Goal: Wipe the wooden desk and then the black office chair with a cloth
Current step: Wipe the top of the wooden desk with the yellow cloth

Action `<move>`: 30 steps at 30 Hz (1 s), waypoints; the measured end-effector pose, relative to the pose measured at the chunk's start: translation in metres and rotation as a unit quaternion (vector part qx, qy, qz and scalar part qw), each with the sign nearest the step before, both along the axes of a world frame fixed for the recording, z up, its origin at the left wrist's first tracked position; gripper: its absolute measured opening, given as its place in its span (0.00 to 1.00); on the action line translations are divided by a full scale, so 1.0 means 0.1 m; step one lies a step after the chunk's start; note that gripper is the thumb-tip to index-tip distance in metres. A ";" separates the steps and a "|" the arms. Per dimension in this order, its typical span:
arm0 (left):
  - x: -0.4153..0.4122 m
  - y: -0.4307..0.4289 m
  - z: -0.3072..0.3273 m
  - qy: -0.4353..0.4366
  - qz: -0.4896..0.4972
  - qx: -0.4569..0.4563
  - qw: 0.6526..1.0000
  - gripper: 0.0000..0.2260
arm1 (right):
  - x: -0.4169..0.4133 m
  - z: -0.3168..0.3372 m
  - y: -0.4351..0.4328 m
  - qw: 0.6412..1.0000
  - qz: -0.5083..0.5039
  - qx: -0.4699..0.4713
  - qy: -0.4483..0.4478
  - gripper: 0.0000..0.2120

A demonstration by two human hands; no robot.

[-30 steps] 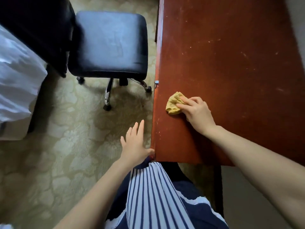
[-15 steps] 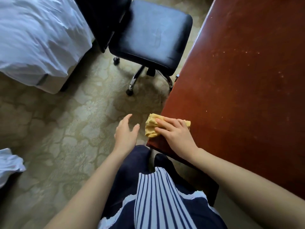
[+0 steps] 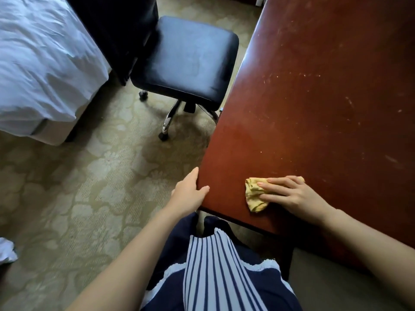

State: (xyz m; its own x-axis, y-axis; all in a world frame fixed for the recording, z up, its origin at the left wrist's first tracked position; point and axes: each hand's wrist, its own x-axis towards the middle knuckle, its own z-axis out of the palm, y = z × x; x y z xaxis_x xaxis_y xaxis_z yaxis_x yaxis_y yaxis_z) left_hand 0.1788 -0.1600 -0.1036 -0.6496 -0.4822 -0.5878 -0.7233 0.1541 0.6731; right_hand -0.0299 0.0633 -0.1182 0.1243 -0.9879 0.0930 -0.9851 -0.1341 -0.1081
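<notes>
1. Left hand [image 3: 189,194] rests at the left edge of the surface [image 3: 314,97] close to its near corner, fingers relaxed along the edge and thumb lying on top, holding nothing.
2. Farther from the camera than that hand, the black chair [image 3: 186,61] stands on patterned carpet [image 3: 89,187] between a white-sheeted bed [image 3: 40,63] and the surface, its seat just beside the surface's left edge, with chrome legs and castors showing beneath.
3. Crumpled yellow cloth [image 3: 252,187] lies on the surface near the near edge, to the right of the left hand and apart from it.
4. Right hand [image 3: 294,196] presses down on the cloth with fingers nearly straight and spread, leaving the cloth's left end and lower corner showing.
5. Reddish-brown wood of the surface, marked with pale scratches and specks, fills the right side.
</notes>
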 end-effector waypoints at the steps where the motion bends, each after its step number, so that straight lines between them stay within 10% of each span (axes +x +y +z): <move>1: -0.02 0.00 0.00 -0.006 -0.012 0.000 1.000 0.21 | -0.09 0.02 0.01 1.000 -0.030 0.000 0.003 0.13; 9: -0.09 -0.08 0.05 -0.122 -0.158 -0.107 0.974 0.24 | -0.31 -0.04 -0.42 0.947 -0.320 -0.009 -0.025 0.15; 17: -0.05 -0.33 -0.07 -0.064 -0.149 -0.105 0.981 0.24 | 0.36 -0.22 -1.29 0.735 -0.661 -0.065 -0.139 0.14; 30: -0.60 -0.57 0.04 0.027 -0.251 -0.201 0.946 0.29 | 1.33 -0.16 -1.02 0.867 -0.471 -0.057 -0.152 0.19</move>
